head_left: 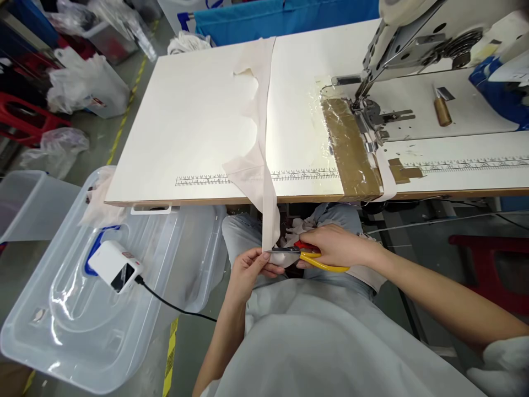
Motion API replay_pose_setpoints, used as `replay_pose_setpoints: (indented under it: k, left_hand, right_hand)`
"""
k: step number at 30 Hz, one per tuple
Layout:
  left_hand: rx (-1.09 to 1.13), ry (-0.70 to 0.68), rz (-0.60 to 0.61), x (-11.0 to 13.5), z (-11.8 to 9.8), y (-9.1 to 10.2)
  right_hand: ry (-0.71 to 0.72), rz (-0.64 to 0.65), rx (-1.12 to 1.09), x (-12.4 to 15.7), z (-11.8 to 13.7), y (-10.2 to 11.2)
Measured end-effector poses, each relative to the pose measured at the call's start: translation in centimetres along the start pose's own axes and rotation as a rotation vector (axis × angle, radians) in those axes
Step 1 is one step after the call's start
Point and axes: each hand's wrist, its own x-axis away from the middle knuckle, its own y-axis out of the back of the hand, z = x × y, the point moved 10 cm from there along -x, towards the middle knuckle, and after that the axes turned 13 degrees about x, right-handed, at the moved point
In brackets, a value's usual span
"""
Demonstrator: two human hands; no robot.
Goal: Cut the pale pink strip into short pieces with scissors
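My right hand [326, 245] grips a pair of scissors [324, 263] with yellow and red handles. Their blades lie across the lower end of a pale pink fabric strip [270, 220], close to my left fingertips. Pinched between the thumb and fingers of my left hand [252, 270] is the strip's end, held above my lap. From there the fabric runs up over the table's front edge and across the white top, its left side cut in scalloped curves. More pale fabric [300, 229] lies bunched on my lap, partly hidden by my right hand.
A sewing machine [372, 105] stands on the table [198, 121] at right, with a second fabric strip [385, 176] hanging from it. Behind it lies a wooden-handled tool [442, 110]. At left, a clear lidded bin [124, 331] bears a white device [115, 266] with a black cable.
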Motion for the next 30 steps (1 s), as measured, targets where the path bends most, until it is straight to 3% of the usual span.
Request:
replay_pose_setpoints:
  k: [11,20,24,26,28,30]
  left_hand:
    - [-0.036,0.016,-0.02,0.1,0.0,0.3]
    - [-0.067,0.051,0.0,-0.2,0.4,-0.4]
    - [-0.16,0.042,-0.012,-0.3,0.7,0.7]
    - [-0.282,-0.056,-0.044,-0.7,-0.4,1.8]
    - [-0.459,-0.266,-0.158,-1.0,-3.1,3.0]
    - [-0.624,-0.512,-0.267,-0.8,-6.3,2.7]
  right_hand:
    - [-0.039,0.034,0.029,0.2,0.1,-0.1]
    - [-0.037,-0.03,0.019,-0.4,0.2,-0.3]
    - [-0.061,-0.014,-0.008,-0.4,-0.5,-1.0]
    - [-0.077,-0.049,-0.042,0.1,-1.0,-1.3]
    - [-0.075,-0.106,-0.108,0.8,-1.2,-1.6]
    - [-0.064,-0.174,-0.188,1.6,-1.2,-1.8]
